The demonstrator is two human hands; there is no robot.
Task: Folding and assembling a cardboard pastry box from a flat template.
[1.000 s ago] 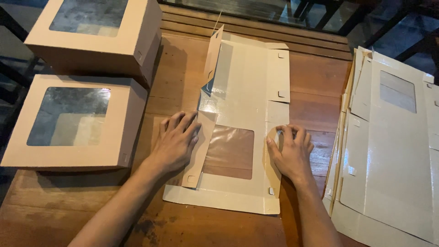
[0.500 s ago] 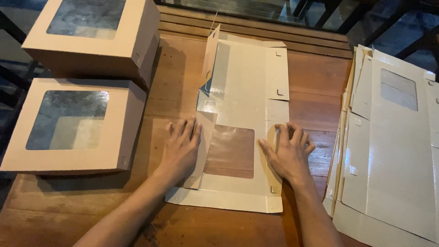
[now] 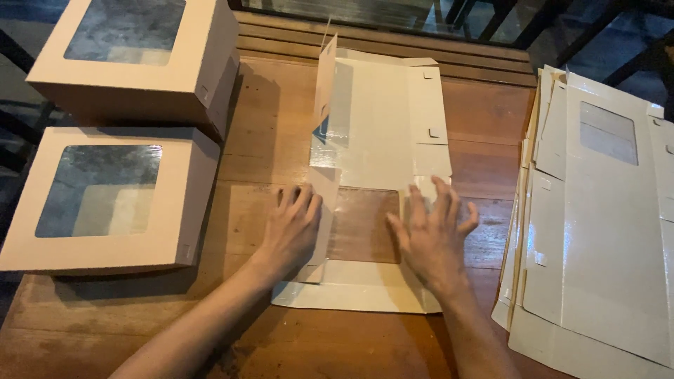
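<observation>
A brown wooden plank surface (image 3: 274, 126) fills the view under dim, warm light. Beyond its far edge, dark chair legs (image 3: 491, 17) stand on a shadowed floor (image 3: 597, 42).

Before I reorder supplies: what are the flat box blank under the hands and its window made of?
The flat box blank looks like kraft paperboard: tan outside, a glossy pale coating that catches light inside. Its window seems to be clear plastic film, since the wooden table shows through it.
</observation>
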